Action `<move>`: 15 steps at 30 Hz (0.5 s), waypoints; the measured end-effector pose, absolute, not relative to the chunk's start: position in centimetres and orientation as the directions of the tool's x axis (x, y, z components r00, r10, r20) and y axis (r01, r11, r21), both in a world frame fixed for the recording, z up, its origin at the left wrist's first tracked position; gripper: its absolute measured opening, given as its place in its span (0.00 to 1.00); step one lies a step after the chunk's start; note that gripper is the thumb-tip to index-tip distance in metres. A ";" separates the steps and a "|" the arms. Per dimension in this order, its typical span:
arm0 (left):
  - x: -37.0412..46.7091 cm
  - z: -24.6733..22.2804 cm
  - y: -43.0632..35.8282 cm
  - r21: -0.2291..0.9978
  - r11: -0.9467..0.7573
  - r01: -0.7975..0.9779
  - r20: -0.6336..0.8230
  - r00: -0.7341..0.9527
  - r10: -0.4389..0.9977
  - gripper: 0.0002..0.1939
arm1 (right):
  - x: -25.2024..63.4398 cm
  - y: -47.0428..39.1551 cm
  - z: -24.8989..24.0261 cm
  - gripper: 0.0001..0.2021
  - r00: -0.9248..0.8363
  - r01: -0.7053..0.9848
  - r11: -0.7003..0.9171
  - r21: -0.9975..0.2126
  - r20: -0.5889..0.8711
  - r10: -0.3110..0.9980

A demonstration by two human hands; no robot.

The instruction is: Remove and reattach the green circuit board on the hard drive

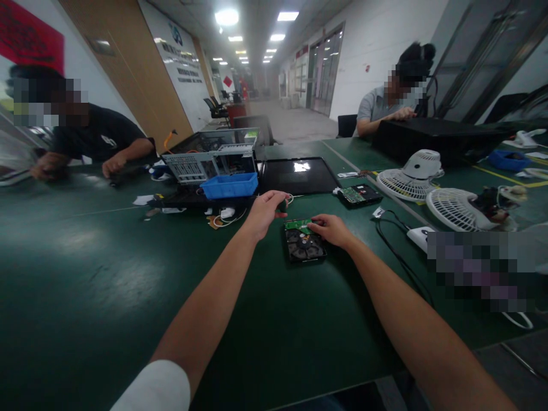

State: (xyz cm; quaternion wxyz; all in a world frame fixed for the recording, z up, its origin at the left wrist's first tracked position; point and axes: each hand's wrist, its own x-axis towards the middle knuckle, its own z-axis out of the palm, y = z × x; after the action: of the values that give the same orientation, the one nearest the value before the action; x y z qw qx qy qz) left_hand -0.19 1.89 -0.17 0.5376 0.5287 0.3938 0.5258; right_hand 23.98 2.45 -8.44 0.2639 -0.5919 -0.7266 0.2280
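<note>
The right hand (331, 229) is touching the circuit board (296, 226) at the hard drive's (305, 246) far right corner, fingertips narrowly set; whether they are pinching, I cannot tell. The left hand (266, 213) is curling near the drive's far left corner, its hold unclear. The drive is lying inward from the table's (248, 354) near edge; a second drive (360, 195) is sitting farther toward the far edge.

Red banner (32, 34) — upper left, white fan (413, 174), black chair (217, 109)
</note>
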 end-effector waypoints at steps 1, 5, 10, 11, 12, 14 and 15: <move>-0.2 -0.1 1.8 0.981 -0.106 -0.165 0.129 0.138 0.982 0.13 | 24.0 2.4 -8.4 0.20 -0.160 0.741 0.194 -0.643 0.111 0.981; -0.1 0.0 1.6 0.977 -0.066 -0.204 0.089 0.105 0.990 0.13 | 23.9 2.4 -8.4 0.19 -0.151 0.735 0.186 -0.652 0.110 0.982; -0.1 0.2 1.5 0.974 -0.015 -0.225 0.045 0.130 0.991 0.12 | 24.0 2.5 -8.6 0.20 -0.160 0.738 0.194 -0.647 0.111 0.981; 0.0 0.2 1.4 0.973 -0.012 -0.232 0.044 0.132 0.990 0.12 | 24.0 2.5 -8.6 0.20 -0.165 0.738 0.196 -0.646 0.108 0.980; 0.0 0.2 1.4 0.972 -0.011 -0.236 0.044 0.134 0.990 0.12 | 24.0 2.5 -8.6 0.20 -0.166 0.739 0.196 -0.645 0.108 0.980; 0.1 0.2 1.4 0.972 -0.014 -0.233 0.049 0.144 0.988 0.12 | 24.0 2.5 -8.6 0.19 -0.158 0.739 0.194 -0.645 0.113 0.981; 0.2 0.1 1.4 0.975 -0.020 -0.223 0.056 0.154 0.987 0.12 | 24.0 2.6 -8.6 0.19 -0.154 0.736 0.192 -0.649 0.115 0.981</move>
State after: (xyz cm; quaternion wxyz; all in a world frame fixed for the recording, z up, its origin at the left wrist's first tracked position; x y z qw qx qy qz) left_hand 0.16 1.41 0.12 0.5809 0.4892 0.3904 0.5204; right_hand 24.04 2.56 -8.63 0.2670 -0.5929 -0.7243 0.2293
